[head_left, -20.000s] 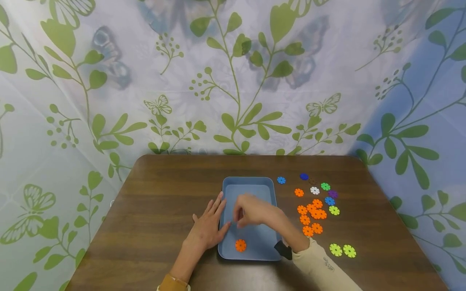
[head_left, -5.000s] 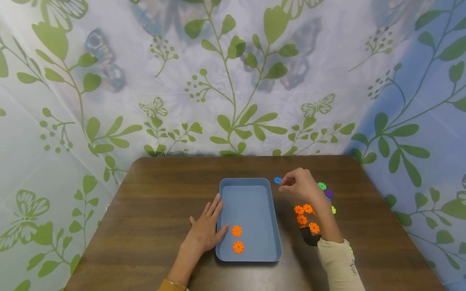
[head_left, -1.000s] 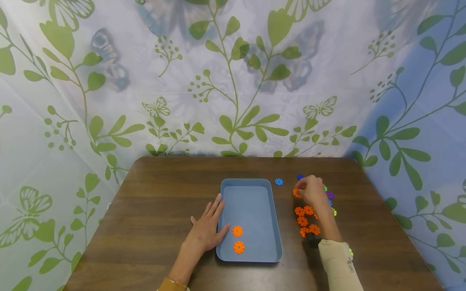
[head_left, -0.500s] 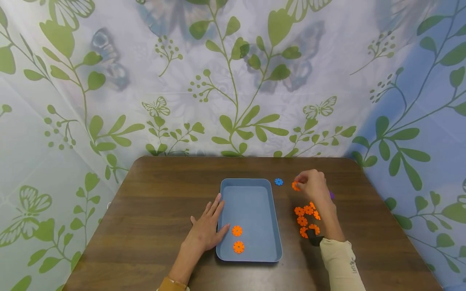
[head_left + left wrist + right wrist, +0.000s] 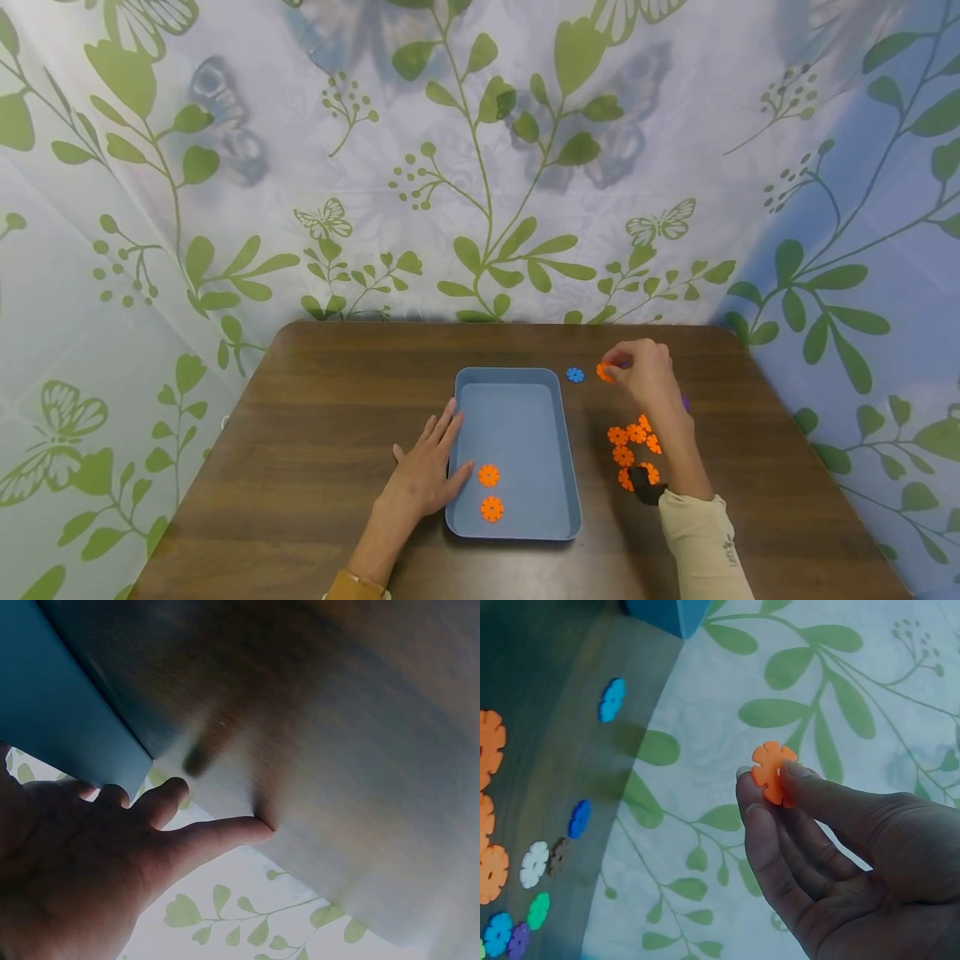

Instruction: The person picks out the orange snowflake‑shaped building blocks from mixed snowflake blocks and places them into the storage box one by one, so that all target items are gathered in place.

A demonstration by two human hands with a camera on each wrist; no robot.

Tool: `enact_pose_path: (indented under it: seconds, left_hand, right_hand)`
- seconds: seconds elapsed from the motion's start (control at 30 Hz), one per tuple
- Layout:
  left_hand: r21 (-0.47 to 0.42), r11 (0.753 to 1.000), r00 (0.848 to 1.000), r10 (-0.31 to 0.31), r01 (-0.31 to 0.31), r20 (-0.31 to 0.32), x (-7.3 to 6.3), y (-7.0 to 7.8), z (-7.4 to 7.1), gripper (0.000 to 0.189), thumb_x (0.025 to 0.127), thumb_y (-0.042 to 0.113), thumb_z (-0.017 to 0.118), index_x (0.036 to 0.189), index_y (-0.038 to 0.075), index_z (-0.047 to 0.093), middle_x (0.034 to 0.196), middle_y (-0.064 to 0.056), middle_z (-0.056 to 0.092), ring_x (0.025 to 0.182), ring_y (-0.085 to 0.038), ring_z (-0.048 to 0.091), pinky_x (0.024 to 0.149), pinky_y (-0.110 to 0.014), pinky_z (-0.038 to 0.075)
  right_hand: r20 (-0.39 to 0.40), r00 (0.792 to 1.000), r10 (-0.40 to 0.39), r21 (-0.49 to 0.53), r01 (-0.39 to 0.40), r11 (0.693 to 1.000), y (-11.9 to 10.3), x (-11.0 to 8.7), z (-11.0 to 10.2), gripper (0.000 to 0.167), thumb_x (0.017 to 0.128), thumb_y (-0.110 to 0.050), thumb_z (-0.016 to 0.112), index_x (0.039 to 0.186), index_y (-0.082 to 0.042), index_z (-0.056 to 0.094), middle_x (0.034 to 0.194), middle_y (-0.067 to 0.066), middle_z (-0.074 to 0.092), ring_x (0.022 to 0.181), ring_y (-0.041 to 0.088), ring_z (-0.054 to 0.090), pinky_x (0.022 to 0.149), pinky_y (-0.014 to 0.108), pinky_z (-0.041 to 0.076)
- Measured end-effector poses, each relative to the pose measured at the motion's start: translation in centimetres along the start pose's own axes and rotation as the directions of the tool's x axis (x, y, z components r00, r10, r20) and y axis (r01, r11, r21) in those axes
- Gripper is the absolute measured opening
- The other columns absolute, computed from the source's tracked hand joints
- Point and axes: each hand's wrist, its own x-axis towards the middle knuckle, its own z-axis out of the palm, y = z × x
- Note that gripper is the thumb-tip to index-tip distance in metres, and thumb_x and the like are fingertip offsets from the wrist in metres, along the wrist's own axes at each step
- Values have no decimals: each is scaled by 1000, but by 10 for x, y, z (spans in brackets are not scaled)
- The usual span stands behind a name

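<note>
My right hand (image 5: 647, 377) pinches an orange snowflake disc (image 5: 771, 774) between thumb and fingertips, raised above the far right of the table. Its notched rim faces the right wrist camera. My left hand (image 5: 424, 475) lies with fingers spread against the left side of the blue-grey tray (image 5: 534, 433), its thumb over the rim. Inside the tray, toward its near left, a flat orange disc (image 5: 489, 476) and a second orange disc (image 5: 492, 509) lie apart. In the left wrist view, the fingers of that hand (image 5: 90, 862) stretch out beside the tray's wall.
Several orange discs (image 5: 623, 456) are grouped right of the tray, partly hidden by the right arm. A blue disc (image 5: 575, 375) lies near the tray's far right corner. White (image 5: 535, 864), green (image 5: 538, 910) and other coloured discs also lie on the table (image 5: 337, 400).
Over the last second, the right hand has lifted an orange disc off the table and moved slightly away. Twenty seconds ago one orange disc lay in the tray; now two do. The left hand stays put.
</note>
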Motion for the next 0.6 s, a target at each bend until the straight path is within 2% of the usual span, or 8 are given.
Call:
enact_pose_path:
  seconds: [0.33, 0.6]
  left_hand:
    - [-5, 1000, 1000, -6, 7, 6, 0, 0, 0, 78, 104, 41, 69, 170, 13, 35, 181, -4, 20, 161, -42, 31, 103, -94, 23]
    - [0, 1000, 1000, -7, 7, 5, -1, 1, -1, 79, 104, 41, 69, 169, 12, 36, 181, -4, 20, 161, -41, 32, 104, -94, 22]
  right_hand:
    - [-25, 999, -19, 7, 19, 1000, -13, 1, -4, 5, 94, 3, 81, 98, 2, 83, 94, 18, 81, 85, 36, 75, 81, 57, 61]
    - [-24, 998, -61, 27, 61, 998, -27, 4, 0, 5, 93, 4, 80, 98, 2, 82, 93, 18, 81, 83, 35, 74, 80, 56, 62]
